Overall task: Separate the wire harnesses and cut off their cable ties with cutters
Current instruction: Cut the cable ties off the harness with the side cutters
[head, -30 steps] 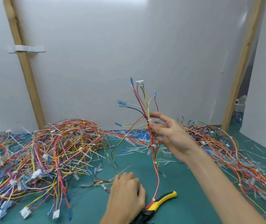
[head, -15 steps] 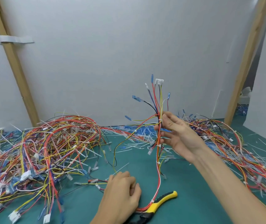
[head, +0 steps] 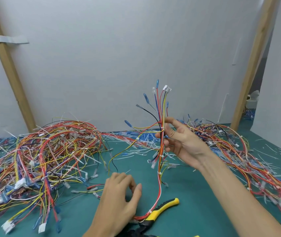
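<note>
- While the right hand (head: 182, 144) holds one harness (head: 160, 183) up above the bench (head: 187, 189), pinching the bundle between thumb and fingertips with the palm turned towards the camera, the left hand (head: 119, 200) sits low near the front edge.
- Left hand's fingers are loosely curled with the thumb sticking out, and nothing shows between them. Can't tell if the heel of it is pressing on anything.
- That harness stands pretty much upright. Its white plug (head: 166, 88) and a few blue-sleeved ends fan out above the right hand, and a yellow and a black wire droop off to the left.
- Below the hand the bundle hangs down, curves left and its lower end runs in under the left hand, right across the cutters (head: 165, 206).
- Small white cable ties (head: 159, 173) are on the bundle at several spots along it.
- Cutters lie flat on the bench just right of the left hand, yellow-and-black handles pointing up and right, the dark head partly hidden at the bottom edge.
- Big tangled pile of harnesses (head: 50, 151) on the left side of the bench, red, yellow and blue wires all over each other.
- Second pile (head: 238, 159) stretches along the right side, behind the right forearm.
- Loads of snipped white tie bits (head: 136, 147) are scattered on the green surface between the two piles.
- Behind it all is a white wall (head: 119, 48) with a wooden post (head: 8, 65) leaning on the left and another post (head: 254, 57) on the right.
</note>
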The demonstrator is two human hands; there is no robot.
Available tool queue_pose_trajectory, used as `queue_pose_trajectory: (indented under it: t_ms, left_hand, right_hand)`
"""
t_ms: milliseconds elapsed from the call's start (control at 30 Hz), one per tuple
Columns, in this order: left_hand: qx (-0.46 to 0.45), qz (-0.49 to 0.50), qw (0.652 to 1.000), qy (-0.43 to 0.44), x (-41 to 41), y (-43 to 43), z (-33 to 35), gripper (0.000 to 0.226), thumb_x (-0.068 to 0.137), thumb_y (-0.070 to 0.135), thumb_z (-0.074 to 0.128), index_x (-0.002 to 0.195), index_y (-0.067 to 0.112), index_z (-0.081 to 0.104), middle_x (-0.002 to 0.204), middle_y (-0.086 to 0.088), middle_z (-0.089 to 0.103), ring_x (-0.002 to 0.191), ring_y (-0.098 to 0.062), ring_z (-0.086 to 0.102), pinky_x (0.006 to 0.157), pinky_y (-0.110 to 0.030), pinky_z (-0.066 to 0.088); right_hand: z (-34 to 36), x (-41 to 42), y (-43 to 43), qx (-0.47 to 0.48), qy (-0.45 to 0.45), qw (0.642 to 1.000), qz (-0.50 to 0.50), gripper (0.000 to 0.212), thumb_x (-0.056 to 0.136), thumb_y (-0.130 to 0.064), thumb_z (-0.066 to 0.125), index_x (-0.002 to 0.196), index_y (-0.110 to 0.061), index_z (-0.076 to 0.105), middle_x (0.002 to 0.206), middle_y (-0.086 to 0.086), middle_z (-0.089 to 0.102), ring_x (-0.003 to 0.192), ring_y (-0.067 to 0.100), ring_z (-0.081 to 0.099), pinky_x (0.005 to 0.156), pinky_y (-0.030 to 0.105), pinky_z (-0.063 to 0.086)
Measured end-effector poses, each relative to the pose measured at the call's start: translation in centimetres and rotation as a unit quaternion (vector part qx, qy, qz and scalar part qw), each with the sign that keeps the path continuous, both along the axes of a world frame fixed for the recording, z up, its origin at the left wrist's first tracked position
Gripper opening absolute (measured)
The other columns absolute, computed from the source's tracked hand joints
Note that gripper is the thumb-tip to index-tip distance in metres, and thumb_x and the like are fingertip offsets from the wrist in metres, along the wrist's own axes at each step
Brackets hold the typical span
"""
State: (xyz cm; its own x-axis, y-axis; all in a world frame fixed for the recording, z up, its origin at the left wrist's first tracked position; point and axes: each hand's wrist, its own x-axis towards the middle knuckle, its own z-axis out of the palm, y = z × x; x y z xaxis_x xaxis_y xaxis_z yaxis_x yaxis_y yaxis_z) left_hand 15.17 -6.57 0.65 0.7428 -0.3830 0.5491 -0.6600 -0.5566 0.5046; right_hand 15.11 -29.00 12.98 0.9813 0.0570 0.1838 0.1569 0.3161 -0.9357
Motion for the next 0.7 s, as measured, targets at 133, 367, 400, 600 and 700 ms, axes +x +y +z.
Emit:
queue_pose_trajectory:
  t_ms: [133, 367, 400, 600, 700]
  left_hand:
    - [-0.106, 0.024, 0.988, -0.11, -0.6, 0.1, 1.2, 0.009, 0.093, 0.038, 0.054, 0.09, 0.031, 0.049, 0.095, 0.021, 0.048, 0.097, -0.008, 0.049, 0.083, -0.03, 0.04]
    - [-0.239, 0.053, 0.956, -0.164, -1.0, 1.0, 3.4, 0.028, 0.091, 0.031, 0.059, 0.112, 0.026, 0.041, 0.114, 0.004, 0.043, 0.117, -0.012, 0.045, 0.102, -0.02, 0.032]
    - [-0.238, 0.039, 0.962, -0.131, -1.1, 1.1, 3.6, 0.028, 0.093, 0.032, 0.057, 0.116, 0.025, 0.044, 0.117, 0.006, 0.047, 0.119, -0.013, 0.048, 0.103, -0.02, 0.034]
    - [-0.273, -0.047, 0.959, 0.062, -2.0, 0.5, 3.7, 0.022, 0.097, 0.046, 0.055, 0.113, 0.033, 0.064, 0.101, 0.009, 0.073, 0.096, -0.017, 0.071, 0.086, -0.025, 0.053]
    - [-0.325, -0.027, 0.94, 0.1, -2.0, 0.1, 3.8, 0.014, 0.091, 0.039, 0.071, 0.099, 0.027, 0.072, 0.089, 0.005, 0.074, 0.08, -0.013, 0.07, 0.073, -0.027, 0.055]
  right_hand:
    - [0.2, -0.1, -0.4, -0.073, 0.009, 0.997, 0.002, 0.027, 0.087, -0.026, 0.065, 0.112, -0.019, 0.059, 0.092, 0.015, 0.074, 0.058, 0.014, 0.061, 0.049, 0.021, 0.051]
    - [0.8, -0.6, -0.5, -0.175, 0.025, 0.984, 0.005, 0.033, 0.086, -0.03, 0.067, 0.113, -0.013, 0.059, 0.097, 0.019, 0.075, 0.057, 0.015, 0.062, 0.049, 0.022, 0.051]
    - [0.9, -0.7, -0.4, -0.189, 0.029, 0.981, 0.01, 0.033, 0.087, -0.031, 0.067, 0.113, -0.013, 0.059, 0.099, 0.019, 0.075, 0.057, 0.016, 0.063, 0.049, 0.022, 0.051]
    - [1.3, -1.5, 0.8, -0.286, 0.051, 0.957, 0.002, 0.019, 0.098, -0.023, 0.063, 0.114, -0.013, 0.058, 0.098, 0.017, 0.076, 0.065, 0.025, 0.073, 0.048, 0.025, 0.053]
    - [1.8, -2.1, 1.2, -0.335, 0.065, 0.94, 0.014, 0.017, 0.101, -0.023, 0.059, 0.113, -0.01, 0.056, 0.094, 0.018, 0.075, 0.072, 0.03, 0.075, 0.047, 0.028, 0.055]
